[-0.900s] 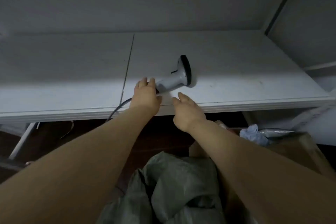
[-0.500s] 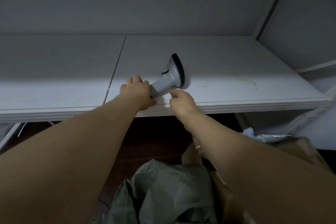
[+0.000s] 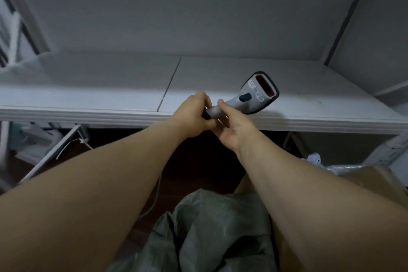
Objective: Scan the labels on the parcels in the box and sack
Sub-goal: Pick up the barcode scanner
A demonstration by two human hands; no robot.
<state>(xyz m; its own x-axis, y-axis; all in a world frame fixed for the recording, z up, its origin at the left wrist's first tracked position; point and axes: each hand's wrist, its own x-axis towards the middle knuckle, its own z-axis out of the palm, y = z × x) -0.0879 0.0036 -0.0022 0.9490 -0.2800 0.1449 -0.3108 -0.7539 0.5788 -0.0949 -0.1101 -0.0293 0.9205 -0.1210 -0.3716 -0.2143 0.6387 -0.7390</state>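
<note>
Nothing here can be read. The scanner (image 3: 247, 100) has two small pale stickers on the grey face of its head beside the red window, an upper sticker (image 3: 251, 84) near the dark rim and a lower sticker (image 3: 259, 96) just beside the dark trigger button. Both carry tiny grey print and marks that are too small and blurred to make out as letters, numbers or a brand.
</note>
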